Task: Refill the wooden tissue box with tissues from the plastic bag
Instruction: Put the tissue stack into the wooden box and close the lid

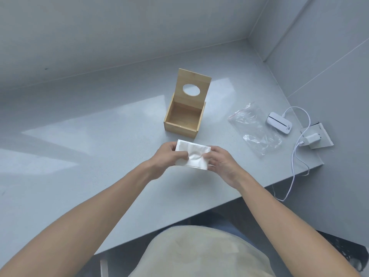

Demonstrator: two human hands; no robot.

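Item: white folded stack of soft paper tissues (192,154). Held over the pale grey surface (79,136) between both hands, left hand (166,156) on its left end, right hand (221,162) on its right end; each grip is closed on the stack, thumbs pressing the top sheet into a crease at the middle. Probable reason: squaring and compressing the stack so it fits the box.

Item: square light-wood tissue box (182,121). Stands just beyond the grip, interior bare, its hinged wooden lid with oval opening (192,84) propped upright at the far side, leaving the mouth free for loading.

Item: clear crumpled plastic zip bag (253,126). Lies flat, right of and beyond the right-hand grip, apparently emptied and set aside.

Item: small white oval device (279,122), with white cable (293,156) and white plug adapter (313,137). Farther right still, near the surface edge; unrelated to the task.
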